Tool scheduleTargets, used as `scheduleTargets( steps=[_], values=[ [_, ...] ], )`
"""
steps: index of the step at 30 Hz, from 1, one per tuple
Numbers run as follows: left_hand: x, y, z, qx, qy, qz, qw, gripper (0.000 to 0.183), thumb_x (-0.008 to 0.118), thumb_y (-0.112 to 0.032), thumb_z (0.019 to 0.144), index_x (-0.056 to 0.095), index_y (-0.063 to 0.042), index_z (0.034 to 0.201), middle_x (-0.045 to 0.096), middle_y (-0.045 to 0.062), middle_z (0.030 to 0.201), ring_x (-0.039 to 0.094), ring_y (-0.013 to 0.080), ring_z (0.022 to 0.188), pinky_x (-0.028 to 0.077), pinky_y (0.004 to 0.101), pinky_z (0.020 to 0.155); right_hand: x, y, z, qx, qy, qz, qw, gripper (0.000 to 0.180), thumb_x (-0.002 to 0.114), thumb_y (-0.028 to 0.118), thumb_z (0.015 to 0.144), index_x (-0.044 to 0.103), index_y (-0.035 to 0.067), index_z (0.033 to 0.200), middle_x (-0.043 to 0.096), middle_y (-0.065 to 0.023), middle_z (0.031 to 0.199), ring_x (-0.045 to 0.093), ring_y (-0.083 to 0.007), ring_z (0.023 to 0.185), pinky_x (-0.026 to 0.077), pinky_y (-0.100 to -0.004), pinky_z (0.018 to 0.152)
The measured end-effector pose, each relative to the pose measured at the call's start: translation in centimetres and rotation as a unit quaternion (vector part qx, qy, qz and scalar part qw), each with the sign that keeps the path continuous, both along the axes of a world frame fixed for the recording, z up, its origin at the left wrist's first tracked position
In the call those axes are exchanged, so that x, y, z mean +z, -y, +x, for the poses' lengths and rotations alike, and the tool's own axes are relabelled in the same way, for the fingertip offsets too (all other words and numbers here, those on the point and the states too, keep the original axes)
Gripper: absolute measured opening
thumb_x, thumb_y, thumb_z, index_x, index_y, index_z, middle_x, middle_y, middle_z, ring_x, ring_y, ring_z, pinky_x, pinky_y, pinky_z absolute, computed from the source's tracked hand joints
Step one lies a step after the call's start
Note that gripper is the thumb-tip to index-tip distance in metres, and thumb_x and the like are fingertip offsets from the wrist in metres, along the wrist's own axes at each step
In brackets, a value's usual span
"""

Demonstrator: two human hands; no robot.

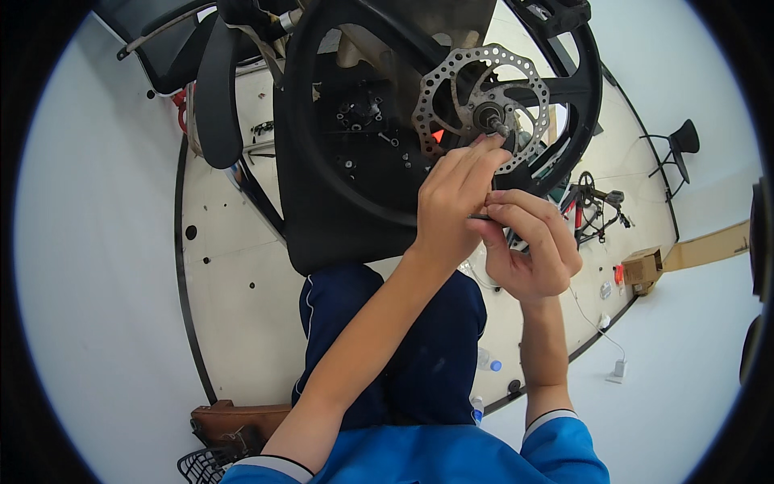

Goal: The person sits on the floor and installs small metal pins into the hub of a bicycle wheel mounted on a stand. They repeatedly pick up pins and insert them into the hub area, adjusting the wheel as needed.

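Observation:
A black spoked bicycle wheel [305, 115] with a perforated metal brake disc rotor [447, 68] is in front of me, above a black seat. The threaded axle [499, 126] sticks out of its hub. My left hand [456, 193] lies over the rotor's lower edge, fingertips close beneath the axle; whether it grips anything is hidden. Just right of and below it, my right hand [529, 242] pinches a thin dark metal tool [481, 216] between thumb and fingers. The tool's far part is hidden by my hands, so its exact kind cannot be told.
On the black seat [338, 239] lie a small wrench [387, 139] and several nuts and small metal parts [357, 115]. A black armrest [219, 97] stands at the left. Bicycle parts [595, 206], a cardboard box [642, 267] and a plastic bottle [485, 359] are on the floor.

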State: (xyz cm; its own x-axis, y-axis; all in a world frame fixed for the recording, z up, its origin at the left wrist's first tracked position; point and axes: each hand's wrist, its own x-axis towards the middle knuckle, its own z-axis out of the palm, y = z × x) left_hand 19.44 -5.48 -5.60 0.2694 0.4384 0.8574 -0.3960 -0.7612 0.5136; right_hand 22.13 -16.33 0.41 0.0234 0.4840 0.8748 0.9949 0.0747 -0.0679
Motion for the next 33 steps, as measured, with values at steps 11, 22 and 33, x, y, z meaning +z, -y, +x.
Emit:
scheduleTargets(
  steps=[11, 22, 33],
  values=[
    [-0.4, 0.4, -0.4, 0.013, 0.003, -0.016, 1.000, 0.037, 0.062, 0.009, 0.084, 0.068, 0.002, 0.120, 0.072, 0.016, 0.117, 0.070, 0.0322, 0.104, 0.057, 0.0380, 0.088, -2.5, -1.0, -0.8, -0.035, -0.208, 0.214, 0.954, 0.016, 0.073, -0.009, 0.086, 0.064, -0.010, 0.099, 0.069, -0.0190, 0.097, 0.072, -0.0230, 0.081, 0.061, -0.0291, 0.070],
    [-1.1, -0.5, -2.7, 0.046, 0.068, -0.076, 0.994, 0.018, 0.062, 0.014, 0.081, 0.072, 0.003, 0.091, 0.076, 0.016, 0.096, 0.074, 0.0272, 0.085, 0.058, 0.0307, 0.076, -2.7, -1.9, -1.3, -0.068, -0.213, 0.225, 0.948, 0.009, 0.062, -0.005, 0.098, 0.060, -0.008, 0.106, 0.069, -0.0158, 0.102, 0.075, -0.0223, 0.085, 0.060, -0.0285, 0.079],
    [-2.3, -1.8, -4.0, -0.004, 0.020, -0.329, 0.944, 0.015, 0.058, 0.003, 0.094, 0.068, 0.004, 0.104, 0.073, 0.011, 0.088, 0.071, 0.0132, 0.076, 0.055, 0.0234, 0.069, -2.6, -0.4, -0.8, 0.040, -0.300, 0.129, 0.944, 0.020, 0.065, -0.014, 0.090, 0.067, -0.009, 0.109, 0.073, -0.0191, 0.107, 0.075, -0.0241, 0.094, 0.061, -0.0302, 0.084]
  ],
)
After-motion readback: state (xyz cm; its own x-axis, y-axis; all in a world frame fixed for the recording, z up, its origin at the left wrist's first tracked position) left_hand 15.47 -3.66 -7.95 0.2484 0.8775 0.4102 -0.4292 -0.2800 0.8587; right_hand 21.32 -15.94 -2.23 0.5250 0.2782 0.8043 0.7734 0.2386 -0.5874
